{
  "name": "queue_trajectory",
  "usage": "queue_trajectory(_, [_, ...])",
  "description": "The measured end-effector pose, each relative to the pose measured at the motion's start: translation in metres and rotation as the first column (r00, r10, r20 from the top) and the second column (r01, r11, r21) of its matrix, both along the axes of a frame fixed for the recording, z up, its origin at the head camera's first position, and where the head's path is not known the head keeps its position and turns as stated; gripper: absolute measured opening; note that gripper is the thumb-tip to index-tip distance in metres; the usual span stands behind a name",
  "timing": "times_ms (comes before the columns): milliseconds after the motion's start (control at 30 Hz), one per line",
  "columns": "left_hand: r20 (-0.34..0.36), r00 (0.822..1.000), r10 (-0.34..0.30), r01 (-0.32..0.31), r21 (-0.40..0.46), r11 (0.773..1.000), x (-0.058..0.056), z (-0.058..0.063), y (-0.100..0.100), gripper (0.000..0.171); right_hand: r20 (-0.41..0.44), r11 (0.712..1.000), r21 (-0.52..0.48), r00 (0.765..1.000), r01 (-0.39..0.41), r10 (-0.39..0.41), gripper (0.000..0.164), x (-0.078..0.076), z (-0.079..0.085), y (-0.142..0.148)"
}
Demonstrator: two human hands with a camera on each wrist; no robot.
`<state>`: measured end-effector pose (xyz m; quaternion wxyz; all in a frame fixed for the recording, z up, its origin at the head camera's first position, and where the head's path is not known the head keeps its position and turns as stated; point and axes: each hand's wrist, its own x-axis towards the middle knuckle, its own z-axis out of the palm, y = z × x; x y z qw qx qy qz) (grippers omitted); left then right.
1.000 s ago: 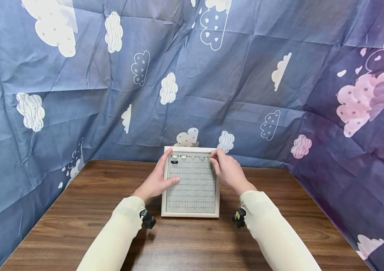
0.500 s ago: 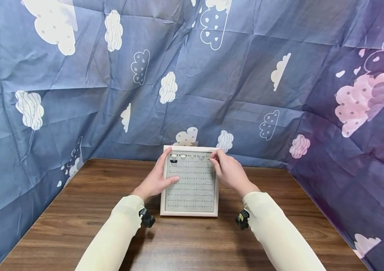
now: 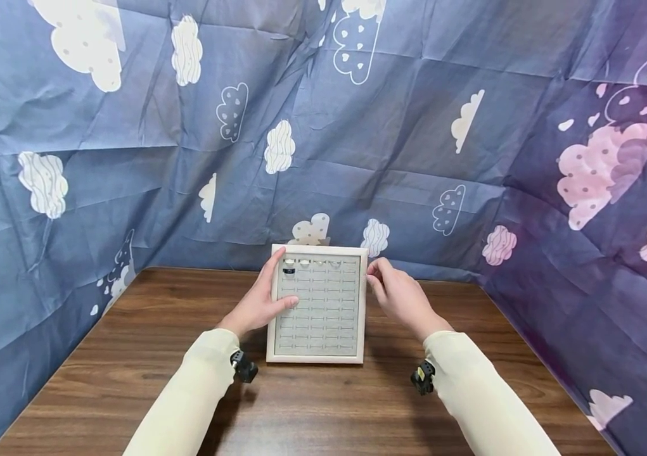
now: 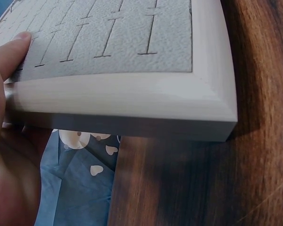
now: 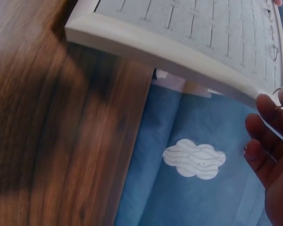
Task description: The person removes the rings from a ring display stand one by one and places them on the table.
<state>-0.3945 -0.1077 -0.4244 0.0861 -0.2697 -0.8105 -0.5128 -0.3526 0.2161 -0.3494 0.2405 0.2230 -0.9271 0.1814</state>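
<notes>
Left hand (image 3: 256, 306) grips frame (image 3: 316, 359) edge; right hand (image 3: 404, 296), just outside, pinches ring (image 5: 276, 92).

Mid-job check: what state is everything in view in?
White-framed grey ring board: tilted, far end raised.
Left hand: gripping board's left side.
Right hand: curled beside board's right edge.
Shiny silver ring: pinched by that hand, partly hidden.
Four silver rings: seated, top row.
Black ring: seated, second row, leftmost.
Blue cloud-print cloth: hung, creased.

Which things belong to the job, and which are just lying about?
Job:
framed ring board in left grip
four top-row rings
dark ring
small ring in right grip

Surroundings:
wood-grain table
cloud-print backdrop
black wrist cameras
</notes>
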Motion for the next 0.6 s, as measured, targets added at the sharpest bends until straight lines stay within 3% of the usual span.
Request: queue_trajectory(600, [-0.007, 1.0, -0.024, 0.024, 0.013, 1.0, 0.0, 0.0, -0.001, 0.11, 0.057, 0.996, 0.031, 0.994, 0.088, -0.09, 0.004, -0.002, -0.025, 0.029])
